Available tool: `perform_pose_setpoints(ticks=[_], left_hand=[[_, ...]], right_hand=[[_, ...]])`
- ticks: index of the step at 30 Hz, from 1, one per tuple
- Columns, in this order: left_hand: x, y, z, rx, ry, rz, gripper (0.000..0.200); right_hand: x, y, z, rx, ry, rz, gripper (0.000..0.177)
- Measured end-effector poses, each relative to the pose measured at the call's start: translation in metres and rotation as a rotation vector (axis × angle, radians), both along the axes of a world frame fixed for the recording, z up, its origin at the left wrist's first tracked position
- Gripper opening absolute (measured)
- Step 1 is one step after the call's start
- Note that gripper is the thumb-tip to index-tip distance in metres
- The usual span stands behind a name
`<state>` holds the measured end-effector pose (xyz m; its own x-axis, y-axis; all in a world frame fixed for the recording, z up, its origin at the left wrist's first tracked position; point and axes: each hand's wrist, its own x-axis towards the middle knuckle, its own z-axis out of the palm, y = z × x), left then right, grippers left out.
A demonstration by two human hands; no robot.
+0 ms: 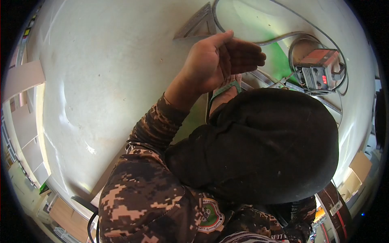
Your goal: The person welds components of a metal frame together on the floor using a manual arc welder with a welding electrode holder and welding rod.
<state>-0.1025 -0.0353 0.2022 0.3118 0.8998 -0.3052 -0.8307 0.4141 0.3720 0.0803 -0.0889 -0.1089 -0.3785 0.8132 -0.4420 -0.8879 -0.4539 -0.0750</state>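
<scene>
My left hand (pixel 206 60) is held out in front of me, fingers stretched and close together, thumb on the upper side, with nothing in it. Its sleeve (pixel 158 121) is camouflage-patterned. A foot in a green-strapped sandal (pixel 227 91) shows just below the hand. A large rounded shape in black fabric (pixel 267 146) fills the lower middle and hides what lies behind it; it may be a bent knee. Metal bars (pixel 332 106) run out from behind it on the floor. My right hand is not in view.
A red and grey welding machine (pixel 320 71) with a lit red display stands at the right, with black cables (pixel 283 37) looping around it. A dark triangular metal piece (pixel 198 24) lies beyond my hand. Green light falls on the pale floor (pixel 101 73). Boards (pixel 24 81) stand at the left.
</scene>
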Motion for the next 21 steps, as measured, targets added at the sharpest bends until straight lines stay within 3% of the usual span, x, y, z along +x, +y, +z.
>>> perform_pose_setpoints(ticks=[7, 9, 11, 15, 16, 21], left_hand=[[0.003, -0.001, -0.003, 0.029, -0.009, 0.003, 0.064], [0.005, -0.003, -0.004, 0.203, 0.138, 0.047, 0.064], [-0.002, 0.000, 0.001, 0.071, 0.021, 0.037, 0.061], [-0.014, 0.000, 0.006, 0.107, 0.086, 0.132, 0.061], [-0.019, 0.001, 0.006, 0.126, 0.105, 0.170, 0.062], [-0.041, 0.007, 0.005, 0.086, 0.084, 0.255, 0.061]], right_hand=[[-0.007, -0.003, 0.025, 0.079, -0.067, -0.063, 0.042], [-0.004, -0.003, 0.034, 0.096, -0.089, -0.086, 0.043], [-0.010, -0.007, 0.040, 0.130, -0.109, -0.099, 0.043], [-0.015, -0.006, 0.049, 0.205, -0.168, -0.129, 0.045], [-0.019, -0.004, 0.045, 0.254, -0.260, -0.154, 0.036], [-0.016, 0.000, 0.038, 0.047, -0.178, -0.176, 0.034]])
